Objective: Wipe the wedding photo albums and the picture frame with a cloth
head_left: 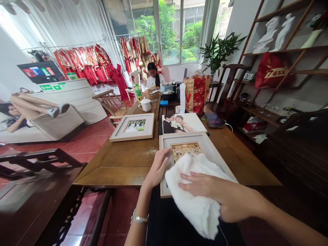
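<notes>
A light wood picture frame (232, 172) with a sepia picture (184, 148) lies at the table's near edge and overhangs it. My left hand (158, 167) is closed on the frame's left rim, and a bracelet is on that wrist. My right hand (207, 191) holds a white cloth (179, 171) against the frame, its visible fingers stretched over the fabric and its thumb hidden. The cloth covers the lower part of the picture and hangs past the near rim. Beyond lie a second framed photo (119, 132) and an unframed couple photo (196, 123).
Farther along the wooden table (128, 160) are a white teapot (145, 104), a green-labelled bottle (138, 93) and a red-and-tan paper bag (197, 94). One person (155, 80) sits at the far end; another lies on a sofa (57, 124). A dark chair (38, 191) stands left.
</notes>
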Motion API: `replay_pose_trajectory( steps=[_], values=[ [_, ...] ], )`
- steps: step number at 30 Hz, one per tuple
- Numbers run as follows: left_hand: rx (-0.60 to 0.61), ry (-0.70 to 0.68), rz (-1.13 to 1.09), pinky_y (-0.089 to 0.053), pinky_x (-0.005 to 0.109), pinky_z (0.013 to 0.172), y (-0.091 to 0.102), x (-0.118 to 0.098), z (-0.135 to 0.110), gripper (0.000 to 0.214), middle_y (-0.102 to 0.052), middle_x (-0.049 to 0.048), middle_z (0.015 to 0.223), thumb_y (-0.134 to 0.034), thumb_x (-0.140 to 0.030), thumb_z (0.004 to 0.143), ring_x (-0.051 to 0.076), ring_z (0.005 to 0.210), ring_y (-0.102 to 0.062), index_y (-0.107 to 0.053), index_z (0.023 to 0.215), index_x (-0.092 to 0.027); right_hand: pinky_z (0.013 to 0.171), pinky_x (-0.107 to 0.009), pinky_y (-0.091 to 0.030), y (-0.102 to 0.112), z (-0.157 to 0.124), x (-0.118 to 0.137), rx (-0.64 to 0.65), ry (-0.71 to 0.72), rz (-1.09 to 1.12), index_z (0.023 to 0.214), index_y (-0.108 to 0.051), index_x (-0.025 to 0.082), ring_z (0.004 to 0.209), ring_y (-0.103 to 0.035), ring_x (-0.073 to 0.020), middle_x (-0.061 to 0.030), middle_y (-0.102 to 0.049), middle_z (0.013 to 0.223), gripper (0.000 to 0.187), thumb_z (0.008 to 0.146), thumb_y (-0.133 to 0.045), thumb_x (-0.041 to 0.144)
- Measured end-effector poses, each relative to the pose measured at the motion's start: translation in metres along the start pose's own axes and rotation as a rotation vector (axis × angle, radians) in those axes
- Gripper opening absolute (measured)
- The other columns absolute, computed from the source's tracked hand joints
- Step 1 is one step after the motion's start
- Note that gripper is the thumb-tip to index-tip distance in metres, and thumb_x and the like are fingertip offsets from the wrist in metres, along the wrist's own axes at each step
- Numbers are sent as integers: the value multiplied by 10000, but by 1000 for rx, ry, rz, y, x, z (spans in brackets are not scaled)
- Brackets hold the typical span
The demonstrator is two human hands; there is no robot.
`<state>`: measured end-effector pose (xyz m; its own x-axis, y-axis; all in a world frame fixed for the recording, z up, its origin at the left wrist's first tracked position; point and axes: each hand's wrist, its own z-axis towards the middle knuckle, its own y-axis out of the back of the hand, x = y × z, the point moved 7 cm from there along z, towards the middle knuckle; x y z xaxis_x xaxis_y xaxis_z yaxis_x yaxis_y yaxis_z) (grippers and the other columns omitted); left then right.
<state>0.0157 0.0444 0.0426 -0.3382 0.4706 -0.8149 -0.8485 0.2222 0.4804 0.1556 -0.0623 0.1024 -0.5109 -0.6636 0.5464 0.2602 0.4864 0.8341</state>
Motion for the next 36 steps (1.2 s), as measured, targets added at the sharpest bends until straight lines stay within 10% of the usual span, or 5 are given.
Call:
replay_pose_trajectory(
  steps=[13, 27, 36],
  values=[
    [48, -18, -18, -179, 454, 1132, -1, -3, 0, 444, -487, 63, 1310, -373, -101, 832, 216, 1294, -315, -504, 1236, -228, 1077, -521, -265, 43, 1, -125, -401, -269, -533, 1257, -507, 60, 1334, -308, -315, -198, -488, 1349, 563, 695, -504, 94],
    [16, -53, -26, -220, 459, 1106, 0, -1, 2, 424, -479, 79, 1310, -397, -112, 813, 235, 1247, -353, -525, 1203, -215, 1086, -417, -252, 58, 125, -110, -191, 169, -389, 1322, -469, 141, 1338, -318, -227, -113, -484, 1376, 525, 804, -540, 192],
    [55, -13, -49, -194, 446, 1122, -1, -1, 1, 451, -488, 79, 1287, -367, -87, 812, 224, 1271, -334, -511, 1222, -209, 1018, -409, -348, 63, 52, -133, -221, -92, -354, 1220, -581, 169, 1213, -488, -272, -102, -579, 1280, 435, 790, -522, 193]
  ],
)
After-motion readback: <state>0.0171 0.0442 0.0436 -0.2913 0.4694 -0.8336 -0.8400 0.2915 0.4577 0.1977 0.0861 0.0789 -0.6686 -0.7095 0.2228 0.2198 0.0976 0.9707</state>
